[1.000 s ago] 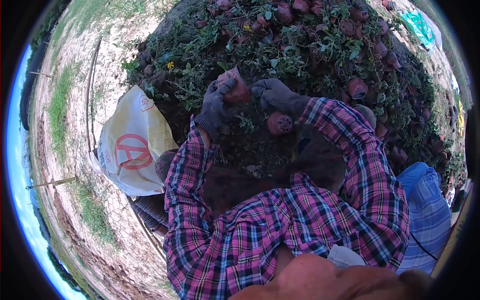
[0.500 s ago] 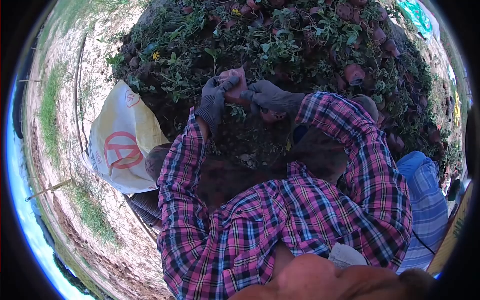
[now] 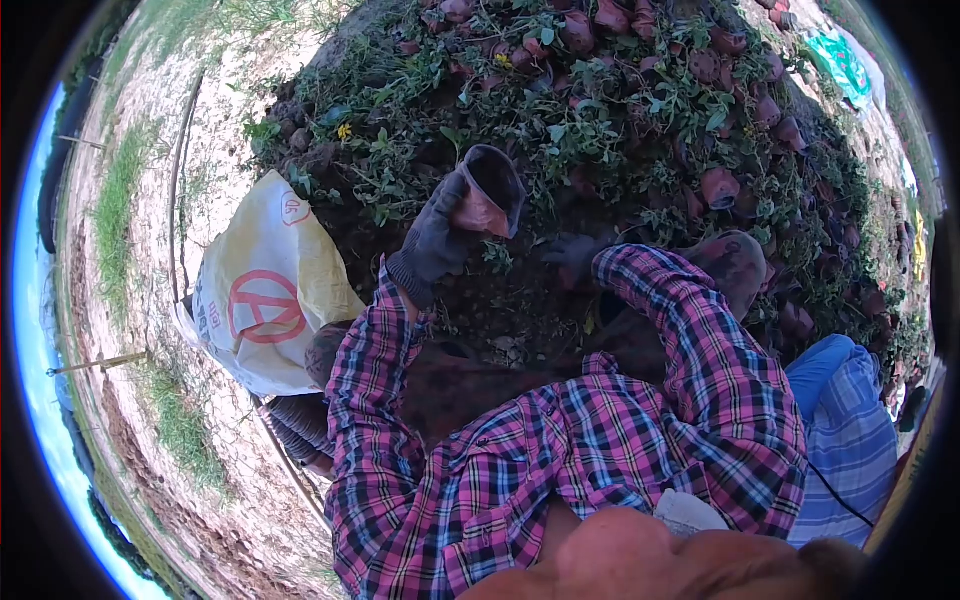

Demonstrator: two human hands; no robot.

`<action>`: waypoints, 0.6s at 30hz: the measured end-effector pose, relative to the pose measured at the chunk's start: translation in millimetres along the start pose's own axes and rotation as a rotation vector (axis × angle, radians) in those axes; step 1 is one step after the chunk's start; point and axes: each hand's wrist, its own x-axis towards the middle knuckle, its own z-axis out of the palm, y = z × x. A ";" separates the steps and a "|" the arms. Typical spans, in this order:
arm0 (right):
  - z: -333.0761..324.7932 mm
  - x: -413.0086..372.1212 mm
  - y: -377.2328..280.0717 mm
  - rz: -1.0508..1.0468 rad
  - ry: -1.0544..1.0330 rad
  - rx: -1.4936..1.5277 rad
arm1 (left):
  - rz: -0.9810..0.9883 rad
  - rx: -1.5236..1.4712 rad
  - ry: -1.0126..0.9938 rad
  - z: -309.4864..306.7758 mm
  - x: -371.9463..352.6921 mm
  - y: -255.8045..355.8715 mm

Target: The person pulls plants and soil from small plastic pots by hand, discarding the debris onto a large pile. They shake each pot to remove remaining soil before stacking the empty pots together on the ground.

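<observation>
Head view: the gloved left hand [image 3: 437, 232] is raised above the ground and closed around the side of a reddish soft pot [image 3: 488, 190]. The thumb and fingers wrap the pot's lower wall, so its dark rim is tipped up and away from the person. Held this way, the mouth stays free and the thin wall seems not to be squashed. The pot sits at the fingertips, just above and to the right of the palm, clear of the ground.

The gloved right hand [image 3: 573, 254] is lower, down on the dark soil [image 3: 500, 300] in the shade of the body. It lies near the pot but apart from it. Whether its fingers are open or closed on something cannot be told, because the glove blends into the shadow.

Beyond both hands, a thick mat of weeds [image 3: 590, 120] spreads over a mound. Many similar reddish pots [image 3: 720, 186] lie tipped at all angles among the weeds. To the left of the left sleeve [image 3: 370, 380], a pale sack with a red circle [image 3: 262, 290] rests on bare dry ground.
</observation>
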 end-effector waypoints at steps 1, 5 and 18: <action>-8.7 -5.3 -3.5 0.004 -0.064 -0.031 | -0.012 -0.043 0.018 -1.3 -0.9 0.3; -51.4 -15.8 -25.5 0.194 -0.222 -0.134 | -0.010 -0.078 0.069 13.2 -6.2 10.0; -165.0 -23.2 -59.7 -0.112 1.234 0.479 | 0.057 0.072 0.340 17.7 7.8 5.0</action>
